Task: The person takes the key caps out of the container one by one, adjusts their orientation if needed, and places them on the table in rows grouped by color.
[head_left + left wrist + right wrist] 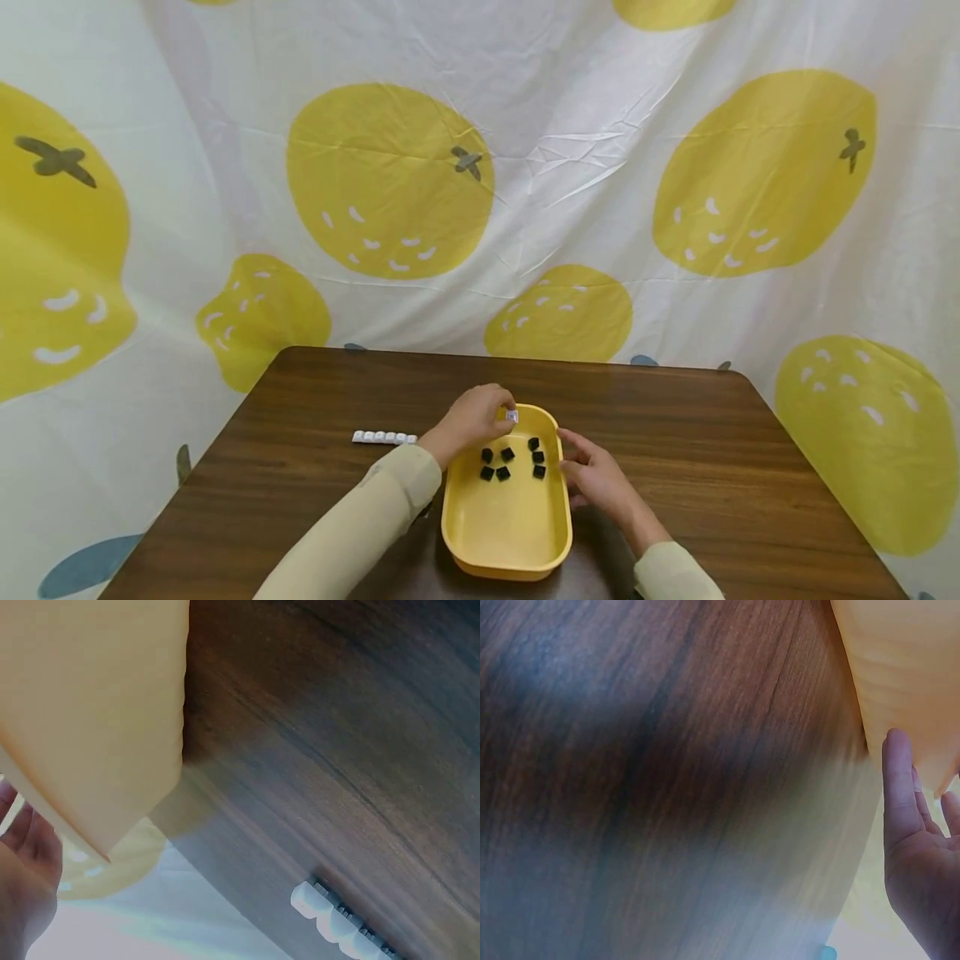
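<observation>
Above the far left part of a yellow tray [506,533], my left hand [477,417] pinches a small white keycap [512,416] with dark marks on the side facing me. On the tray's floor lie several small black blocks [507,454], some in a left cluster and others in a column along the right wall. My right hand [600,483] rests at the tray's right side, fingers extended along its outer wall. The right wrist view shows those straight fingers [901,784] against the yellow side.
Left of the tray, a row of white keycaps [384,437] stands on the dark wooden table [660,425]. Their dark bases show in the left wrist view. Behind the table hangs a white cloth [555,217] printed with lemons.
</observation>
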